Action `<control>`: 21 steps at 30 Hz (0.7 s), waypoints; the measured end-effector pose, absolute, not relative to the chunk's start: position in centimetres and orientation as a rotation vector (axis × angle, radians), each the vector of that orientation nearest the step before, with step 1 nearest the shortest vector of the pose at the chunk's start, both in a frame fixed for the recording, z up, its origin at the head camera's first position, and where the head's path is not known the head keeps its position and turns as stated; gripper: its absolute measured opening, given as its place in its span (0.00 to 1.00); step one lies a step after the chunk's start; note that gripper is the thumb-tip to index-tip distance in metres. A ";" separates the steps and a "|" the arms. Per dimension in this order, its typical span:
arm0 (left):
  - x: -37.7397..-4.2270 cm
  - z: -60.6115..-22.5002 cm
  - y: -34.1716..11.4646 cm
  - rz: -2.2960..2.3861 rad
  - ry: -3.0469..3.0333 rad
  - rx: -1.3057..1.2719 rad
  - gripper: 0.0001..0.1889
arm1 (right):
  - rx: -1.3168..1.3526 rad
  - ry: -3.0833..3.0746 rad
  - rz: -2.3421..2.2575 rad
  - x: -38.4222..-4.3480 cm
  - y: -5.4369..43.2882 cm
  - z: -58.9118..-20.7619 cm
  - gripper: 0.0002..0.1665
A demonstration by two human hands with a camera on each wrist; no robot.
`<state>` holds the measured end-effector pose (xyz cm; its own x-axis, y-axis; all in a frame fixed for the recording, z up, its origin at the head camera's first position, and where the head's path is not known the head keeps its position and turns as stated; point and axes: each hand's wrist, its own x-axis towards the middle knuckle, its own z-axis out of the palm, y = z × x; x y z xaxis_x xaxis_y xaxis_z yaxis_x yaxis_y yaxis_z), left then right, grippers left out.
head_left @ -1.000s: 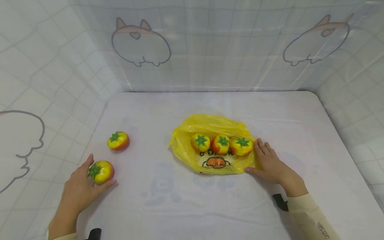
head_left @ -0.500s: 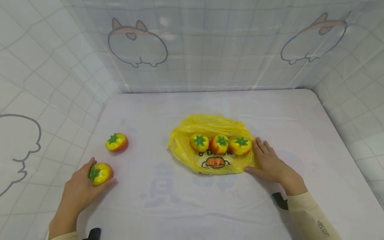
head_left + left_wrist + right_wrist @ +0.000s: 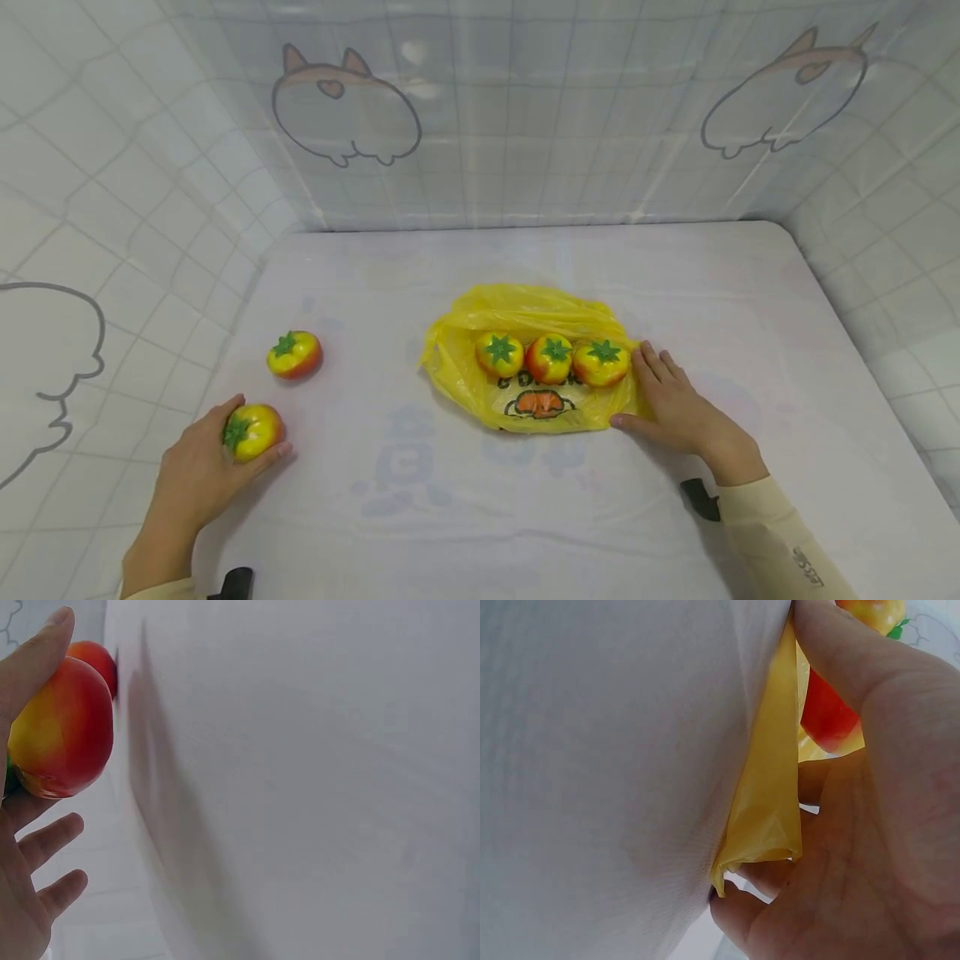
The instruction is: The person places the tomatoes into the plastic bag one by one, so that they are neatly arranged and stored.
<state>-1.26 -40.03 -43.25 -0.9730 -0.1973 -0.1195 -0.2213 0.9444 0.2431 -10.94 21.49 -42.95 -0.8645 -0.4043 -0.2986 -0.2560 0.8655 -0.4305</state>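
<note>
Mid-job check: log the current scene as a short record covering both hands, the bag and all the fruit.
Left hand: grips the near fruit
Right hand: touches the right end of the yellow bag
Fruit at bag: row of three, left fruit, middle fruit, right fruit, green tops up
Loose fruit: far fruit, on the table, not touched by either hand
Fruit total: five
</note>
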 end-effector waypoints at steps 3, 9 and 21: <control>-1.3 -42.8 -39.8 0.406 3.048 -0.280 0.60 | -0.481 2.650 -0.550 -10.9 21.5 -42.8 0.67; -1.6 -42.0 -39.4 0.432 3.089 -0.238 0.58 | -0.480 2.648 -0.548 -10.9 21.4 -42.9 0.67; -3.5 -40.6 -37.4 0.446 3.118 -0.180 0.59 | -0.475 2.651 -0.536 -11.0 21.4 -43.1 0.67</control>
<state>-3.47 -37.39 -40.61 -0.9934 -0.1148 -0.0026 -0.1109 0.9534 0.2805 -11.01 21.43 -43.06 -0.8652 -0.3962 -0.3074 -0.2458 0.8694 -0.4287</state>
